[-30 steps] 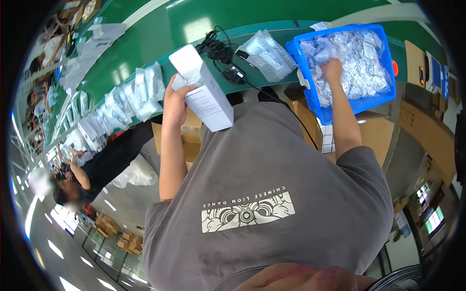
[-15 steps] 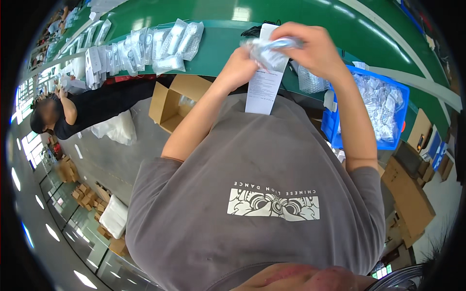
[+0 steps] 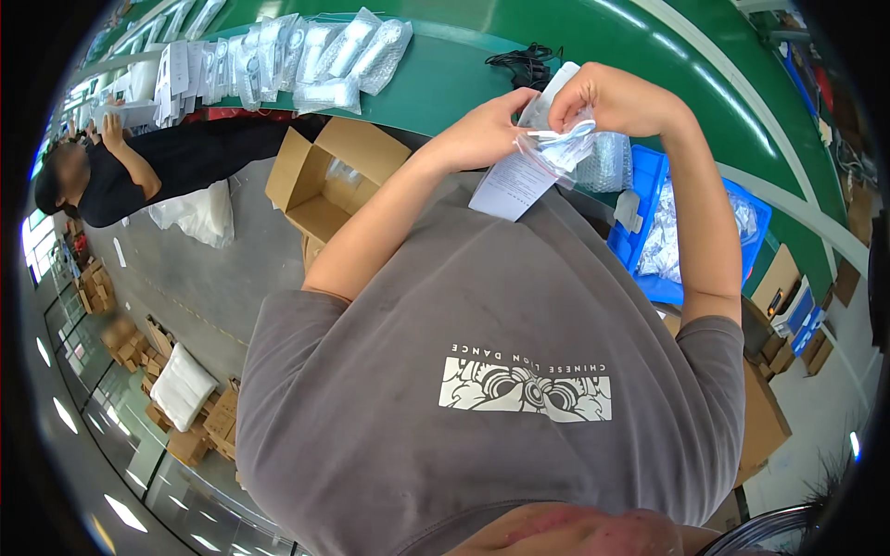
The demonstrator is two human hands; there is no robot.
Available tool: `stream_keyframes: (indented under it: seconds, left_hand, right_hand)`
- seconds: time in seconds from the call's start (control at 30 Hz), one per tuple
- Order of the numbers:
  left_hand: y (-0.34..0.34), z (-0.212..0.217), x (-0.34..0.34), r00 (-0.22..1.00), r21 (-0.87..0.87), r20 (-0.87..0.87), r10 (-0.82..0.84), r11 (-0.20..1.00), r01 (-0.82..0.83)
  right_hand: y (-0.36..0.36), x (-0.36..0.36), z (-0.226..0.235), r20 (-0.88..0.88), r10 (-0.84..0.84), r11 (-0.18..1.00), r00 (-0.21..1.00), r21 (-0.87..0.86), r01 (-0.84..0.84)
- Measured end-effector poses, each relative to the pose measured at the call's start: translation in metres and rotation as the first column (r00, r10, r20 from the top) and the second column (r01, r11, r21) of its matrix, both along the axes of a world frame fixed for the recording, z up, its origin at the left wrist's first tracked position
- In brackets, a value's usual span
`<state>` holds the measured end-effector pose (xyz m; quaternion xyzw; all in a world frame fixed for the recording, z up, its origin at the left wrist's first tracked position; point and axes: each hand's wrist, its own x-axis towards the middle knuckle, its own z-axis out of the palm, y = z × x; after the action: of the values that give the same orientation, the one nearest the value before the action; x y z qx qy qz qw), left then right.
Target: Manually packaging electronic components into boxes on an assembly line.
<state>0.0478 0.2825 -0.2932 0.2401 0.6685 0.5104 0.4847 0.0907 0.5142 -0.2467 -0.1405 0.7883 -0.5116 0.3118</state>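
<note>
A small clear plastic bag [image 3: 559,159] with whitish contents is held up between my hands, above the green table's near edge. My left hand [image 3: 487,132] grips the bag's left side between thumb and fingers. With fingertips curled and pinched, my right hand [image 3: 621,100] is closed on the top of the bag, where a pale bluish-white part shows; what that part is I cannot make out. Behind and below the bag is a long white printed leaflet [image 3: 510,188], partly hidden by the bag and my hands. Right of it lies a bubble-wrapped item [image 3: 608,165].
A blue bin [image 3: 635,199] full of small clear bags stands at the right. Black cables [image 3: 527,65] lie beyond my hands. Several bubble-wrapped items [image 3: 348,56] line the table's left. An open cardboard box [image 3: 301,171] sits below the edge. Another person [image 3: 167,181] works farther left.
My hands and the bag have come slightly lower and to the right in the picture. The right fingers have moved from above the bag to a pinch at its top. The leaflet now tilts more.
</note>
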Motion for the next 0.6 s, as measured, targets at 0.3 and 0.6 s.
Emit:
stream_keyframes:
  seconds: [0.3,0.6]
  left_hand:
    - [-0.01,-0.009,-0.005,0.985,0.096,0.058,-0.164,0.983,0.158]
    - [-0.015,-0.022,0.011,0.997,0.09,-0.051,-0.054,0.994,0.059]
  right_hand:
    - [-0.005,0.005,-0.004,-0.012,-0.09,0.925,0.996,0.368,0.088]
    - [-0.031,0.03,-0.005,-0.232,-0.07,0.918,0.97,0.366,0.154]
